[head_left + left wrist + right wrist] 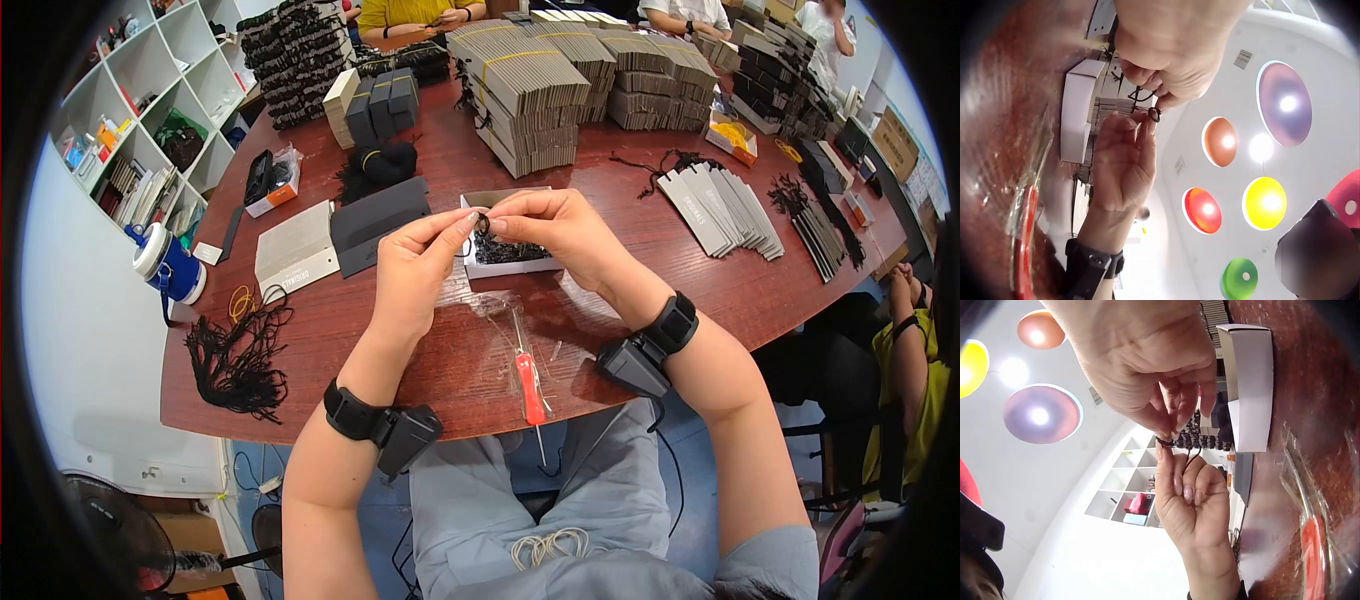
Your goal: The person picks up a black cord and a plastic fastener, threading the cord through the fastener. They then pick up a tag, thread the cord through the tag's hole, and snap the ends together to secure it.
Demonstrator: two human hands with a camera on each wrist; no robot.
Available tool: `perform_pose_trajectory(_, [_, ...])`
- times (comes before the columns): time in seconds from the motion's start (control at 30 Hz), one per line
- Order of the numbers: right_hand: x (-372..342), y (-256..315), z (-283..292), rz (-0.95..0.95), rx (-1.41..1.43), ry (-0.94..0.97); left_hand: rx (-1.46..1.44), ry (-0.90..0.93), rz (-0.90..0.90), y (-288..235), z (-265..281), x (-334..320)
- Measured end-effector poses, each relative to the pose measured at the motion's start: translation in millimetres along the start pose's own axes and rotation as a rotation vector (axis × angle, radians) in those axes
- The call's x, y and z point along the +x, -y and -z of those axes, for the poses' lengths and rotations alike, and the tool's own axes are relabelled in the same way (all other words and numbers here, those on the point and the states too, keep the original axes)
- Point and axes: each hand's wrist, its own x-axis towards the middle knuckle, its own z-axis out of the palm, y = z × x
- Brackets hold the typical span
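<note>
My left hand (pixel 415 275) and right hand (pixel 580 240) meet at the fingertips above a white open box (pixel 515 268). Between them is a thin black cord (pixel 483 224), bent into a small loop. In the left wrist view, the loop (pixel 1155 115) shows at the tips of the right thumb and forefinger, while the left fingers pinch the cord beside it. From the right wrist the cord (pixel 1165 442) appears between both hands' fingertips, with a strand hanging past the left fingers. Small black pieces (pixel 508 250) fill the box beneath, partly hidden by the hands.
A red-handled screwdriver (pixel 528 385) and clear plastic lie at the table's front edge. Black cords (pixel 240 360) are bunched at left, near grey and black folders (pixel 385 222). Grey tags (pixel 718 210) fan out at right. Tall card stacks (pixel 520 90) stand behind the box.
</note>
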Motion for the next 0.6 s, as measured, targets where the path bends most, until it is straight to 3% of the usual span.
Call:
perform_pose_trajectory(0.17, [1.0, -1.5, 0.4, -0.028, 0.002, -0.025, -0.152, -0.015, 0.125, -1.5, -0.2, 0.1])
perform_pose_trajectory(0.6, [-0.6, 0.2, -1.3, -0.108, 0.103, -0.014, -0.16, 0.006, 0.115, -0.1, 1.4, 0.6])
